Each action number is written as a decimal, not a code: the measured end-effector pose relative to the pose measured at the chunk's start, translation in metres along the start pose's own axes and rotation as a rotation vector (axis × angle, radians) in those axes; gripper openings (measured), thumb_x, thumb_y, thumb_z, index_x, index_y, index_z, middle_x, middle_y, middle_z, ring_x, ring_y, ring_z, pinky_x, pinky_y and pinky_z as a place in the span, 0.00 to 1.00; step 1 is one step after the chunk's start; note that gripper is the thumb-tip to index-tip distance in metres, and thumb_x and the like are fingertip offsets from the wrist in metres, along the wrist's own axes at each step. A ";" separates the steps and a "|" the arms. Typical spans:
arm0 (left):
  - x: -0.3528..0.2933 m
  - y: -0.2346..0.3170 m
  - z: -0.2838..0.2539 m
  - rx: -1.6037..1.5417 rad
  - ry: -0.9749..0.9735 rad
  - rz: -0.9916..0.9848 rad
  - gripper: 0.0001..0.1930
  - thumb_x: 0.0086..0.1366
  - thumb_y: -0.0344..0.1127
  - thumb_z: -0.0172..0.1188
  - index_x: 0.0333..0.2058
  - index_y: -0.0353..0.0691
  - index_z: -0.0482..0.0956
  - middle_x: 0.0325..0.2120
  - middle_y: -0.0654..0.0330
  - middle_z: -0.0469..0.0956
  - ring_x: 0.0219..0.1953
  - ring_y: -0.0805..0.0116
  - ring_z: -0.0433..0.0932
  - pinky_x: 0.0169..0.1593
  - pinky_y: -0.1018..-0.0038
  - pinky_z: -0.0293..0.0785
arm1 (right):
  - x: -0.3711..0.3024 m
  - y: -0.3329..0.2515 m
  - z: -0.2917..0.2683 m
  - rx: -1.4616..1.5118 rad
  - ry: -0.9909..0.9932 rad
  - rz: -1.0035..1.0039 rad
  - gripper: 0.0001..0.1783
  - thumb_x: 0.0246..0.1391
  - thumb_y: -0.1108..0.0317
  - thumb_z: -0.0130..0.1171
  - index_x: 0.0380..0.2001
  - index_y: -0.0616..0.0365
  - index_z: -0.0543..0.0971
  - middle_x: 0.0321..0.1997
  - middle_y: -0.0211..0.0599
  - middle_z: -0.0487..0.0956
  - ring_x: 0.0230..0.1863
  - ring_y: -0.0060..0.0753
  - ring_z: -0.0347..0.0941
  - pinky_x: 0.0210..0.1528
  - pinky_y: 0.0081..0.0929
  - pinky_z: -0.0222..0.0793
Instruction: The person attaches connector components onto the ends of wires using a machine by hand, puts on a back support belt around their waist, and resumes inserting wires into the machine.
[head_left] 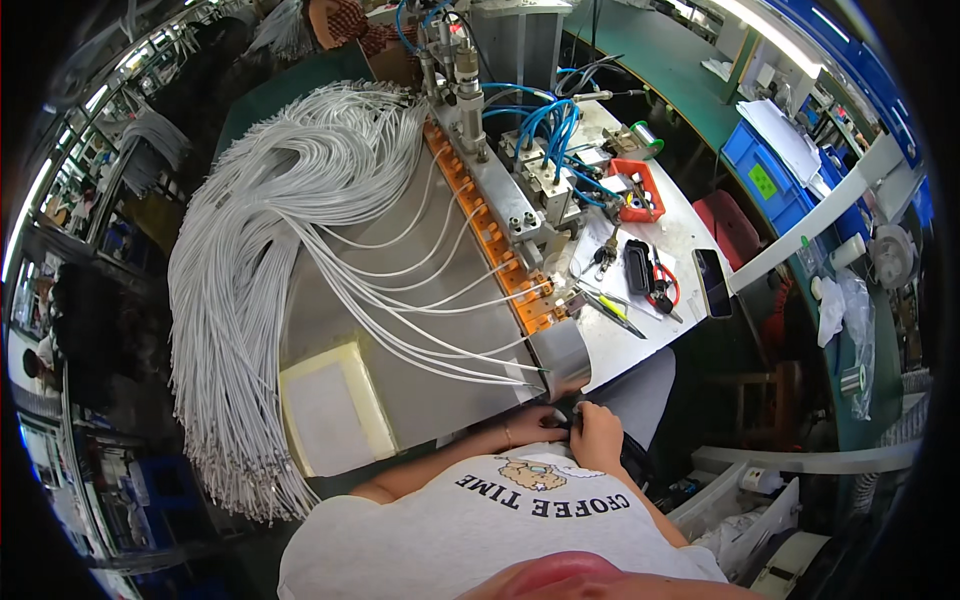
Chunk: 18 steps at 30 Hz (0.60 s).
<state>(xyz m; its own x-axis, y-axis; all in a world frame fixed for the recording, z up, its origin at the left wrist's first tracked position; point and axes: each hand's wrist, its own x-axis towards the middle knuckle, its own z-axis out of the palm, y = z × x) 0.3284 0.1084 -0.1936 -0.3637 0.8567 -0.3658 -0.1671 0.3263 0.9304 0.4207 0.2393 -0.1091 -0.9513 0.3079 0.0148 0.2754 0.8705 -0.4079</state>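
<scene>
Both hands are close together in front of my lap, below the grey block (563, 355) at the near end of the machine. My left hand (532, 424) is bent, its fingers curled beside something small and dark. My right hand (598, 434) is closed, fingers pointing up against that same dark spot; what they hold is too small to make out. Beyond them, several white cables (400, 290) run from a large bundle (235, 270) to an orange toothed strip (487, 232). Two cable ends lie by the grey block, just above my left hand.
A metal press with blue air hoses (555, 125) stands behind the strip. On the white tabletop are a red bin (638, 190), tweezers (615, 312), a black case (638, 266) and a phone (713, 283). A yellow-edged pad (338, 408) lies at left; an open drawer (735, 515) is at lower right.
</scene>
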 end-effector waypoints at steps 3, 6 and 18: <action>0.009 0.004 0.005 0.224 0.012 0.100 0.13 0.54 0.42 0.63 0.29 0.37 0.75 0.26 0.53 0.77 0.30 0.63 0.76 0.35 0.68 0.71 | -0.003 0.004 0.000 0.006 0.024 0.001 0.08 0.42 0.72 0.56 0.31 0.57 0.75 0.28 0.41 0.76 0.33 0.46 0.72 0.35 0.43 0.64; 0.016 -0.008 0.009 0.414 0.040 0.271 0.13 0.55 0.42 0.62 0.27 0.38 0.74 0.23 0.49 0.75 0.27 0.54 0.75 0.32 0.63 0.69 | -0.008 0.011 -0.005 -0.001 0.084 0.013 0.08 0.42 0.73 0.56 0.31 0.57 0.75 0.28 0.42 0.76 0.33 0.46 0.72 0.35 0.43 0.64; 0.013 -0.017 0.016 0.507 0.228 0.297 0.12 0.61 0.41 0.54 0.26 0.38 0.72 0.22 0.48 0.73 0.28 0.46 0.73 0.30 0.58 0.66 | -0.092 0.097 -0.069 -0.098 -0.093 0.532 0.12 0.41 0.77 0.56 0.33 0.60 0.73 0.27 0.50 0.76 0.32 0.52 0.74 0.34 0.45 0.68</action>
<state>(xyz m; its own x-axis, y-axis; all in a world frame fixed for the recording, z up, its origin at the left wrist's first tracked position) 0.3414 0.1205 -0.2141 -0.5231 0.8516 -0.0339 0.4063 0.2842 0.8684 0.5449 0.3219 -0.0871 -0.6840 0.6841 -0.2531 0.7294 0.6367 -0.2502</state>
